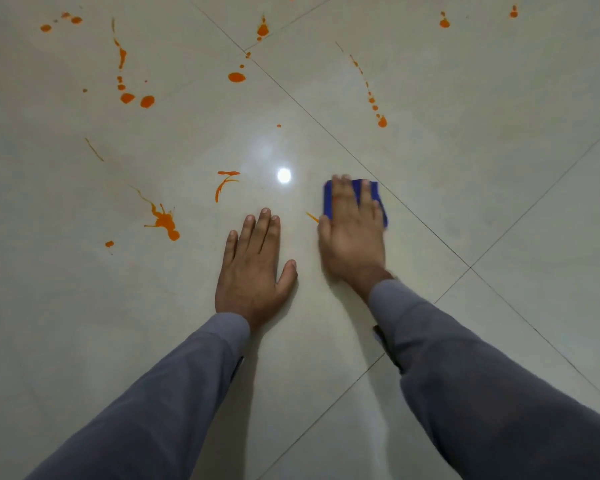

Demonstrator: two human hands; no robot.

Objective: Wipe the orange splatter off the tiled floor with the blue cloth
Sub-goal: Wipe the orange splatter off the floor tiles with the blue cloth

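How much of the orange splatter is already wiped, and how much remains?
Done: the tile near the hands looks mostly clean. In hand: the right hand presses the blue cloth beside a small orange streak. Left: most of it, such as the big splat.

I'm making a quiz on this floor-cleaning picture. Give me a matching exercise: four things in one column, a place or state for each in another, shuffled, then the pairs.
Things:
1. left hand
2. blue cloth
3. light reflection
4. large orange splat

States:
A. pressed under the right hand
B. left of the left hand, unwiped
C. flat on the bare floor, fingers straight
D. beyond and between the hands

Pairs: 1-C, 2-A, 3-D, 4-B
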